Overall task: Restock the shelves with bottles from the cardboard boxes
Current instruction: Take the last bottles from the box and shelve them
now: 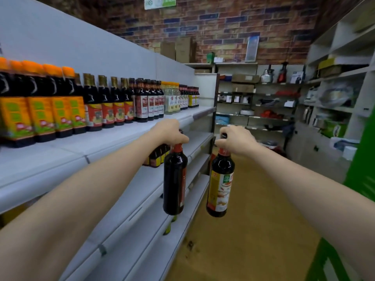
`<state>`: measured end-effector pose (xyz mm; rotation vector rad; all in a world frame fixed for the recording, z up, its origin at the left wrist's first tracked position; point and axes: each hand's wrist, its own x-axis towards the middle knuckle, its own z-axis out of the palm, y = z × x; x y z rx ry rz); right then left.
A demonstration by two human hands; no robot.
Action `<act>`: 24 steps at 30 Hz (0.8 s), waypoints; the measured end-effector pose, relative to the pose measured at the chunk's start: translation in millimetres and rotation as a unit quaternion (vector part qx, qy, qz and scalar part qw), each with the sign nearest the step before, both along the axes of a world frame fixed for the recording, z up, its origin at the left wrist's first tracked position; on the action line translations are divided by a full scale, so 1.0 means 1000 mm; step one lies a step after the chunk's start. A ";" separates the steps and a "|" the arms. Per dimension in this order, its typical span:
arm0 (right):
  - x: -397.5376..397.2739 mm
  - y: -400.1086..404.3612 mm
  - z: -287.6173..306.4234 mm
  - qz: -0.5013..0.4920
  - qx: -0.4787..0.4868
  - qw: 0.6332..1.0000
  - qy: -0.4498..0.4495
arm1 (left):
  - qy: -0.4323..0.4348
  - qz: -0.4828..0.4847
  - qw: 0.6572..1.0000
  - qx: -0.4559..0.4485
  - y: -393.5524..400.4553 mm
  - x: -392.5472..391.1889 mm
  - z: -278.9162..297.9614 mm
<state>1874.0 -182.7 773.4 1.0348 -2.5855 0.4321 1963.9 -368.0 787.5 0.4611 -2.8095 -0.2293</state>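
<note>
Bottles: left hand (pixel 169 131) grips 1 (pixel 174 179), right hand (pixel 233 139) another (pixel 221 183); white shelves (pixel 60 155), brick wall (pixel 223 27), wooden floor (pixel 253 220).

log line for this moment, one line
left hand: holds dark bottle by neck | right hand: holds labelled bottle by neck | both hanging in aisle beside shelves | not yet shelved

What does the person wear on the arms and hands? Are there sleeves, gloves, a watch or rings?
Nothing shows. Both forearms are bare up to the picture's edge, with no sleeves. The left hand and right hand have no gloves, and no watch or rings are visible.
</note>
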 end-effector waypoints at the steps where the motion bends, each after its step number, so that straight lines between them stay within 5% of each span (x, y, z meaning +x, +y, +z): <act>1: -0.023 -0.006 0.004 0.004 -0.002 1.000 0.000 | -0.007 0.006 1.000 0.005 -0.006 -0.021 0.003; 12: -0.249 -0.096 0.066 0.052 -0.071 0.995 0.038 | 0.098 0.075 0.991 0.042 -0.078 -0.228 0.065; 24: -0.469 -0.246 0.132 0.107 -0.143 0.979 0.098 | 0.236 0.111 0.965 -0.031 -0.205 -0.431 0.146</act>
